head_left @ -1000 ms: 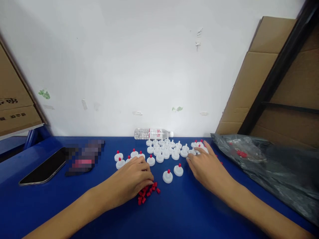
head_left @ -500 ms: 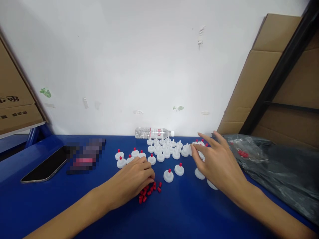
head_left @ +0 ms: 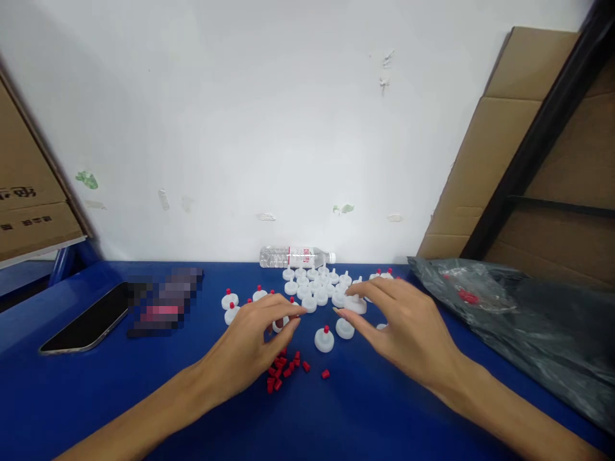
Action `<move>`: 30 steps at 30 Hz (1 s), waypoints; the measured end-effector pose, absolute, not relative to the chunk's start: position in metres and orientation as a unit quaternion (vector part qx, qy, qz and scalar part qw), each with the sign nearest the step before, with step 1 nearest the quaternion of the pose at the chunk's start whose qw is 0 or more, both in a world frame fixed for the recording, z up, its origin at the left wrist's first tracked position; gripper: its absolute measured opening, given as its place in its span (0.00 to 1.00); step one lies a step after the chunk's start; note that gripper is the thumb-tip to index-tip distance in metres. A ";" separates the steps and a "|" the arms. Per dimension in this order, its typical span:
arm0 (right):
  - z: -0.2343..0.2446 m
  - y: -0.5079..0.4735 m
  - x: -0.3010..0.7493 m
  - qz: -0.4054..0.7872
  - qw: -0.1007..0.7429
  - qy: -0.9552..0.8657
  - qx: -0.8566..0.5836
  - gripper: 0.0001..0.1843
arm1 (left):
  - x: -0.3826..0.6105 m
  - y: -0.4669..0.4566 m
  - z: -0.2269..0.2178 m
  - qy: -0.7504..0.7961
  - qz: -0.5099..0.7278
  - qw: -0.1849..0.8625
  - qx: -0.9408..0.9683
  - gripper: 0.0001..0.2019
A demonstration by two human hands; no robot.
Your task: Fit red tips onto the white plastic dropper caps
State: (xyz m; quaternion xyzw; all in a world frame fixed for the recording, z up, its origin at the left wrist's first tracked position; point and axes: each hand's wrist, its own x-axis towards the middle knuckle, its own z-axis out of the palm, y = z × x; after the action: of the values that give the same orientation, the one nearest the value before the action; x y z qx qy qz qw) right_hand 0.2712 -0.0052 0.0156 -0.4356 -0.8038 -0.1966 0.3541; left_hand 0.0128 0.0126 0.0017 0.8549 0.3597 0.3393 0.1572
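Observation:
My left hand (head_left: 257, 336) is closed in a pinch above a pile of small red caps (head_left: 280, 371). Whatever sits between its fingertips is too small to make out. Thumb and fingers of my right hand (head_left: 403, 320) grip a white nozzle lid (head_left: 354, 305), raised a little over the table. Between my hands stand a white lid with a red tip (head_left: 324, 340) and another white lid (head_left: 344, 328), its top partly hidden by my right thumb. Behind them is a cluster of white nozzle lids without red tips (head_left: 321, 296). A loose red cap (head_left: 325, 374) lies right of the pile.
More red-tipped lids (head_left: 230, 299) stand to the left, others at the back right. A clear bottle (head_left: 298, 257) lies against the wall. A phone (head_left: 89, 320) and a blurred item (head_left: 166, 304) are at left. A dark plastic bag (head_left: 533, 333) covers the right side.
My left hand has risen from the red caps and moved slightly right. My right hand has come left with a white lid. One red cap now lies farther right.

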 end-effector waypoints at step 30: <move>-0.001 -0.023 0.255 -0.031 0.388 -0.885 -0.254 0.12 | 0.021 -0.002 0.002 0.329 0.343 0.165 0.864 0.12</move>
State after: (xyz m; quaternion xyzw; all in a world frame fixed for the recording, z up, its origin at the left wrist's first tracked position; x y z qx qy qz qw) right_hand 0.2549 -0.0232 -0.0011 -0.2542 -0.8853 -0.0315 0.3882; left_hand 0.0213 -0.0025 0.0020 0.8643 0.3286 0.3433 0.1651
